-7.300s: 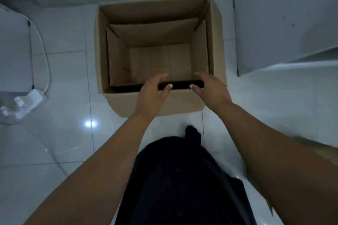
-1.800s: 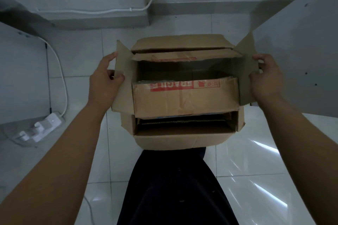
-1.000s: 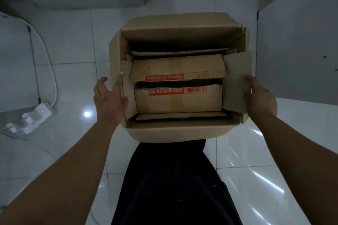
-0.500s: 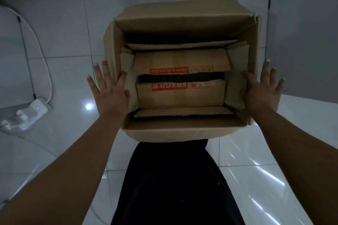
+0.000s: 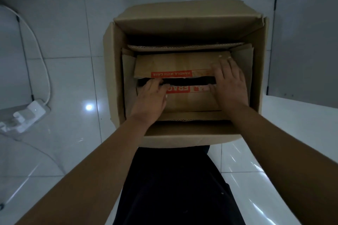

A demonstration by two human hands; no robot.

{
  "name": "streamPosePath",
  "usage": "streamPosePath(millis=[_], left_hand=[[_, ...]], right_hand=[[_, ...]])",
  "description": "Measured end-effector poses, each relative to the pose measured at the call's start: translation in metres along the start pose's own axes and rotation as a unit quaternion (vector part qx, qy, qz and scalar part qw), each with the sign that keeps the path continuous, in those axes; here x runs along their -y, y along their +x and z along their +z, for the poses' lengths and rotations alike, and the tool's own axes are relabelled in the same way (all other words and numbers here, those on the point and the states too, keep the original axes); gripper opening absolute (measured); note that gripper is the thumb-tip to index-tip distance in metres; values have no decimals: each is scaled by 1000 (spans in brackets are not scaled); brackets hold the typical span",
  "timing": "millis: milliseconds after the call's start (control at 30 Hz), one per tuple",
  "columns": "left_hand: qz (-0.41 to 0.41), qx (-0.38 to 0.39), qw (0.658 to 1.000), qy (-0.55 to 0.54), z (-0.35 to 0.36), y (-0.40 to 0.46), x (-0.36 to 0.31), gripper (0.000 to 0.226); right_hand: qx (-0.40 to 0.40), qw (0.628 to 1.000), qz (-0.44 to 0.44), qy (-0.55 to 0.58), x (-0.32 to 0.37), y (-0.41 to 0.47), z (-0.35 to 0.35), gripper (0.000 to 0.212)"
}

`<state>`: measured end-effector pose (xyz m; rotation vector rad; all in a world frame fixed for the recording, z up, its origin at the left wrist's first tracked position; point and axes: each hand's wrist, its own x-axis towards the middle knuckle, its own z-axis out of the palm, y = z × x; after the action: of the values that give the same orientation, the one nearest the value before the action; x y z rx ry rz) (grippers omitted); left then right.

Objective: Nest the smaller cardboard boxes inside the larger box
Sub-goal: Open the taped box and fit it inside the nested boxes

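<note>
A large open cardboard box (image 5: pixel 182 22) stands on the white tiled floor in front of me. Inside it sits a smaller cardboard box (image 5: pixel 175 64) whose two top flaps carry red "FRAGILE" and "HANDLE WITH CARE" tape; a dark gap runs between the flaps. My left hand (image 5: pixel 150 98) rests on the near flap, fingertips at the gap. My right hand (image 5: pixel 230 82) lies flat across both flaps at the right end, fingers spread. Neither hand grips anything.
A white power strip (image 5: pixel 27 115) with a cable (image 5: pixel 42 49) lies on the floor at the left. A grey panel (image 5: pixel 303 45) stands close to the box's right side. My dark-clothed legs (image 5: pixel 173 188) are just below the box.
Both hands have left the outer sides of the boxes and moved inward onto the inner box's top flaps. The inner box sits lower in the large box than before.
</note>
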<state>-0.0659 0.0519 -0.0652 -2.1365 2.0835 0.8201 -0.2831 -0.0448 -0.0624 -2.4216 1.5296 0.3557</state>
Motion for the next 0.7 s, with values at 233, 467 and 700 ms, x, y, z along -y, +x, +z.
streamPosePath(millis=[233, 467, 700], left_hand=[[79, 26, 996, -40, 11, 18, -6, 42], [81, 94, 992, 19, 19, 0, 12, 56], [10, 166, 986, -12, 35, 10, 26, 68]], right_hand=[[-41, 998, -36, 1, -22, 46, -2, 65], [-148, 979, 114, 81, -13, 66, -27, 39], [-135, 960, 143, 201, -8, 86, -26, 41]])
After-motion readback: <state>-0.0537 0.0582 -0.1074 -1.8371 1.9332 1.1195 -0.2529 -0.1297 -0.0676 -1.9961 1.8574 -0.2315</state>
